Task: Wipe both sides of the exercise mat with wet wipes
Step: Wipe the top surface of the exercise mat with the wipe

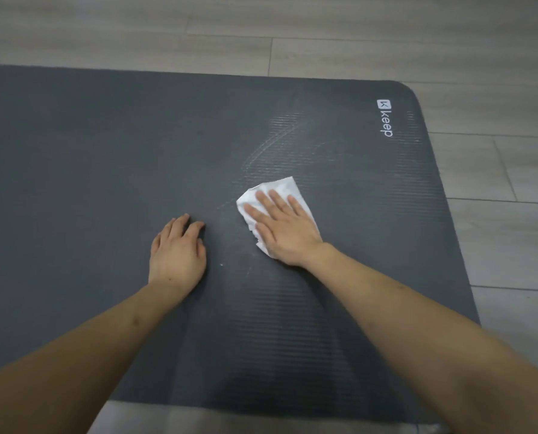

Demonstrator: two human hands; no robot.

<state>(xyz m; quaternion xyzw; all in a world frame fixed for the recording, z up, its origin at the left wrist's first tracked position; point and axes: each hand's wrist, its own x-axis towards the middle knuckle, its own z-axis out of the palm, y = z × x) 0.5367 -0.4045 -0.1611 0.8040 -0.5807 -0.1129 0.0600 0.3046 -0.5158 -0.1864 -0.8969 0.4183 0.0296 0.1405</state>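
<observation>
first side partly wiped, most of the mat still to do

the exercise mat [89,158] lies flat on a pale wood-look floor [512,189], its logo side up, and it fills most of the view, running off the left edge. that left stretch looks dry and dull, with no streaks that can be made out, so it reads as not yet wiped.

near the middle, the left hand [176,255] rests on the mat with its fingers bent at the knuckles and tips down; it holds nothing and seems to be bracing the mat or the body.

just to the right, the right hand [284,228] lies flat, fingers straight and spread, pressing a crumpled white wet wipe [288,187] against the mat. the wipe is not gripped, only pinned under the palm and fingers.

beyond and to the right of it, faint curved damp streaks [270,145] arc up towards the printed logo [386,118] near the rounded far corner, and a sheen runs down towards the near edge. this suggests the right end has had passes.

by this showing, the work is early: one patch of the top face is done, the rest of that face remains, and the underside is hidden and, i judge, untouched until the mat is flipped.
</observation>
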